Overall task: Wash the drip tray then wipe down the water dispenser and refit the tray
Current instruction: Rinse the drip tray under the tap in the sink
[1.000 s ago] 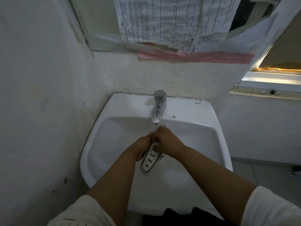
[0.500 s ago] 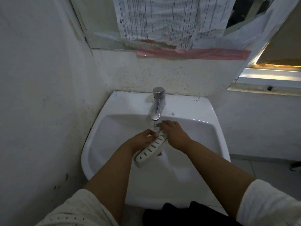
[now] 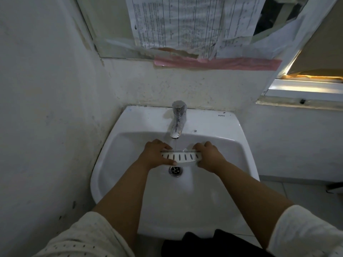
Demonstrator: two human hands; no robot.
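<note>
Both hands are in the basin, and the drip tray is stretched level between them, directly below the tap. The left hand clamps the tray's left end, thumb along the near edge and fingers curled over the far edge. The right hand grips the right end the same way, fingers wrapped over the top. A thin stream of water drops from the tap's spout and lands on the far edge of the tray, just left of its middle. The tray is white, narrow and gently curved, with a row of dark slots facing up. It hangs clear above the drain, which sits just nearer the person than the tray, below the tap. The sink is white, with the tap mounted on its back ledge. Above the tap, on the wall, a mirror carries taped printed sheets with a pink strip along their lower edge. To the right of the tap, higher up, a window sill catches the light. Both forearms are bare, with pale sleeves at the bottom.
</note>
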